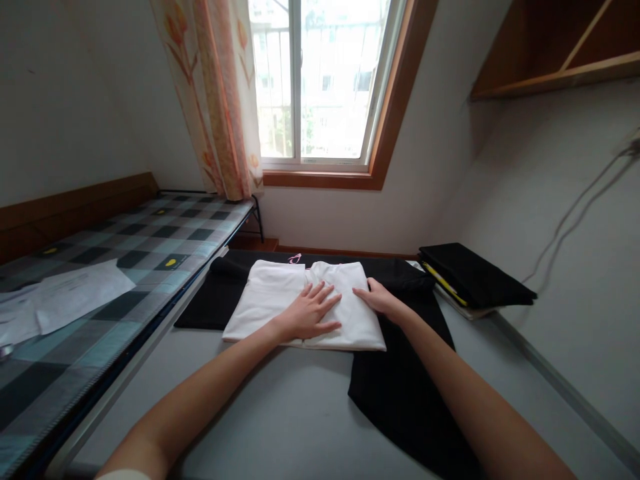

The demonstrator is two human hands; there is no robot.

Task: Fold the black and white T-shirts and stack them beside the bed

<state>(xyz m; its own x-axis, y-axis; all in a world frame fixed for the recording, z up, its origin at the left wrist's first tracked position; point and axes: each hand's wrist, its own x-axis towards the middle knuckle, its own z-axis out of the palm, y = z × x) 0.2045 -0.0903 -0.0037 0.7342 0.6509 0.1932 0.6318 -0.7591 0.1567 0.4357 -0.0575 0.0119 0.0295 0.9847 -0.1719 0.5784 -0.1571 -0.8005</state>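
A folded white garment [270,300] lies flat on top of a black garment [400,400], which is spread over the grey table [270,413]. My left hand [310,312] rests palm down on the middle of the white cloth with its fingers spread. At the right edge of the white cloth is my right hand [383,299], its thumb and a finger apart, touching the fabric; its other fingers are partly hidden. A small pink loop [295,258] shows behind the far edge of the white garment.
A bed with a checked cover [135,233] runs along the left, with white packaging [83,293] on it. At the right stand a black folded item [470,270] and a yellow-edged item [445,283] beneath it. A curtain [220,100] hangs by the window.
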